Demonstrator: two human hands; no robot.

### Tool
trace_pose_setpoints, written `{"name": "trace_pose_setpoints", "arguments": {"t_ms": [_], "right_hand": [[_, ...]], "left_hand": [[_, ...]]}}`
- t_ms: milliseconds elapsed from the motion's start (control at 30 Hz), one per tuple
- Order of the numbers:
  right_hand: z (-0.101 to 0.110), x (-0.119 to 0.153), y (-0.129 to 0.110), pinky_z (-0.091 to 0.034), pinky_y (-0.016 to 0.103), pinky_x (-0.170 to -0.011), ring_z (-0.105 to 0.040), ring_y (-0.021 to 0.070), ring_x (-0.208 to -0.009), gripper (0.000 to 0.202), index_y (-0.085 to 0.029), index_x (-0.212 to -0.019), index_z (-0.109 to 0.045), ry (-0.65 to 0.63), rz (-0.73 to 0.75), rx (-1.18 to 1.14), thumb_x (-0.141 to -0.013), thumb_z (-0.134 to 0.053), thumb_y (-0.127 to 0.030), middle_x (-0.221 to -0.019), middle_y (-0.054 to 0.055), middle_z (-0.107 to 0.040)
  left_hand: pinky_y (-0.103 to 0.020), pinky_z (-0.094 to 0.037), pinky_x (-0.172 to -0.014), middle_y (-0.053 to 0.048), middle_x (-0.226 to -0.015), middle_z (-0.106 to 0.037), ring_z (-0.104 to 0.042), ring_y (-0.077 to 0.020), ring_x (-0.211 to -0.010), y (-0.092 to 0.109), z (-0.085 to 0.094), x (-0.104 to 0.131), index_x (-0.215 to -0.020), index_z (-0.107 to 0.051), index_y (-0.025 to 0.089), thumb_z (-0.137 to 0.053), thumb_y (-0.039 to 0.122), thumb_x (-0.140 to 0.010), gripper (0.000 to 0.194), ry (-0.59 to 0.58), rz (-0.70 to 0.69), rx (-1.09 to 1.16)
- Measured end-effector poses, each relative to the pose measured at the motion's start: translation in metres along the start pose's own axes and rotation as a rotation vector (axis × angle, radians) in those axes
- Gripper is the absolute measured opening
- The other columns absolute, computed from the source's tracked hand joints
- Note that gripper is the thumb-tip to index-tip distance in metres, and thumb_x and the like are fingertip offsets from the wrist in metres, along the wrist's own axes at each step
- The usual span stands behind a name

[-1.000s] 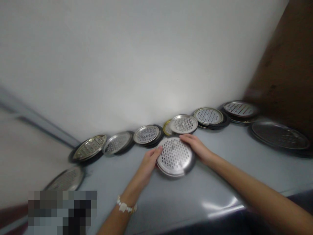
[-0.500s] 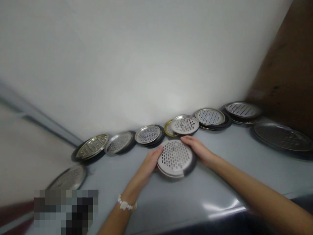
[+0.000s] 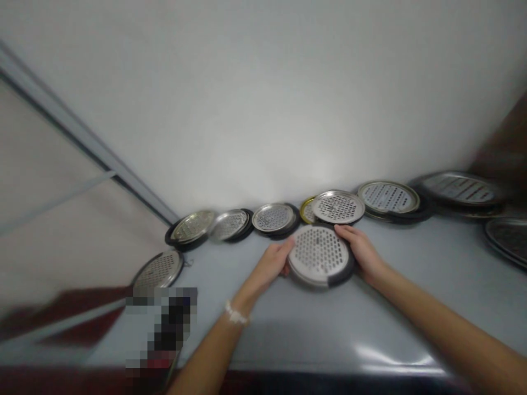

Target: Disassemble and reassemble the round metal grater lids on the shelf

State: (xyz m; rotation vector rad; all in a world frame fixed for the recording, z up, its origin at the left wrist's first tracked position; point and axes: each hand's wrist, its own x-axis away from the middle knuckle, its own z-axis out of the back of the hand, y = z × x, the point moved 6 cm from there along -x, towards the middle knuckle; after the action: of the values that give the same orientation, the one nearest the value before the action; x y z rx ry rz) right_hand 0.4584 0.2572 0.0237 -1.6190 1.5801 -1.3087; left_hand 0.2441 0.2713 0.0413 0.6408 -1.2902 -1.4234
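Centrally over the grey tabletop (image 3: 296, 334), before stacked discs (image 3: 272, 218) along its back edge, one perforated disc (image 3: 319, 253) is held.
Round, with no long axis, it tilts its face toward the front edge, likely for viewing; left hand (image 3: 275, 263) and right hand (image 3: 364, 252) clasp opposite sides, probably for steadiness; the dark rim segment (image 3: 342, 276) points front-right.

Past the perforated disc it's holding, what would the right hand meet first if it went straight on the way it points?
The right hand would likely meet the silver perforated disc just beyond the held disc, though height is unclear, so it might pass above.
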Motion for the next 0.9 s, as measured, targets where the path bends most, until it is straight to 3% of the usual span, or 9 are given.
{"name": "trace_pose_setpoints", "arguments": {"t_ms": [400,500,600,667,733,833,900], "right_hand": [[0.002,-0.001,-0.001,-0.053,0.037,-0.081,-0.07,0.0272,-0.092,0.035,-0.023,-0.098,-0.071,-0.015,0.098,0.019,-0.076,-0.074,-0.049,-0.094,0.004,-0.077],[-0.004,0.001,-0.003,-0.052,0.037,-0.084,-0.068,0.0264,-0.096,0.037,-0.025,-0.101,-0.07,-0.083,0.159,0.065,-0.078,-0.073,-0.054,-0.1,0.004,-0.076],[-0.015,0.005,0.0,-0.051,0.033,-0.067,-0.067,0.0223,-0.076,0.043,-0.024,-0.102,-0.067,-0.178,0.145,0.117,-0.082,-0.065,-0.063,-0.084,0.003,-0.074],[-0.021,0.009,0.004,-0.043,0.029,-0.05,-0.06,0.0184,-0.054,0.05,-0.023,-0.103,-0.063,-0.236,0.084,0.131,-0.084,-0.058,-0.069,-0.066,0.0,-0.068],[-0.023,0.01,0.005,-0.036,0.027,-0.043,-0.054,0.0158,-0.043,0.054,-0.021,-0.102,-0.059,-0.252,0.042,0.138,-0.083,-0.056,-0.072,-0.056,-0.002,-0.063],[-0.02,0.01,0.001,-0.035,0.025,-0.042,-0.054,0.0141,-0.041,0.052,-0.02,-0.097,-0.059,-0.193,0.034,0.149,-0.081,-0.058,-0.069,-0.054,-0.002,-0.062],[-0.019,0.009,-0.001,-0.034,0.024,-0.041,-0.053,0.0136,-0.041,0.05,-0.02,-0.094,-0.059,-0.166,0.033,0.152,-0.08,-0.059,-0.068,-0.053,-0.002,-0.062]], "left_hand": [[-0.024,-0.038,-0.05,-0.005,-0.054,-0.062,-0.05,-0.0113,-0.049,0.009,-0.005,0.006,-0.063,-0.069,0.01,-0.062,0.071,-0.08,0.064,-0.093,-0.015,0.091],[-0.024,-0.037,-0.05,-0.004,-0.055,-0.062,-0.049,-0.0111,-0.049,0.011,-0.002,0.016,-0.065,-0.068,0.011,-0.067,0.065,-0.079,0.057,-0.033,-0.019,0.167],[-0.023,-0.036,-0.049,-0.004,-0.055,-0.062,-0.049,-0.0118,-0.051,0.007,0.015,0.038,-0.063,-0.066,0.011,-0.071,0.061,-0.078,0.052,0.08,-0.005,0.217],[-0.024,-0.039,-0.052,-0.006,-0.061,-0.066,-0.054,-0.0143,-0.056,0.002,0.043,0.062,-0.067,-0.069,0.012,-0.072,0.057,-0.08,0.047,0.207,0.011,0.274],[-0.027,-0.047,-0.06,-0.008,-0.076,-0.073,-0.062,-0.0184,-0.068,-0.003,0.084,0.089,-0.086,-0.073,0.013,-0.07,0.05,-0.083,0.037,0.363,0.035,0.4],[-0.022,-0.046,-0.053,-0.004,-0.083,-0.074,-0.063,-0.0161,-0.066,-0.011,0.169,0.138,-0.095,-0.071,0.018,-0.071,0.033,-0.082,0.019,0.775,0.05,0.498],[-0.02,-0.041,-0.045,-0.002,-0.074,-0.072,-0.057,-0.0136,-0.055,-0.015,0.219,0.164,-0.087,-0.068,0.018,-0.069,0.028,-0.082,0.011,0.92,0.07,0.443]]}}
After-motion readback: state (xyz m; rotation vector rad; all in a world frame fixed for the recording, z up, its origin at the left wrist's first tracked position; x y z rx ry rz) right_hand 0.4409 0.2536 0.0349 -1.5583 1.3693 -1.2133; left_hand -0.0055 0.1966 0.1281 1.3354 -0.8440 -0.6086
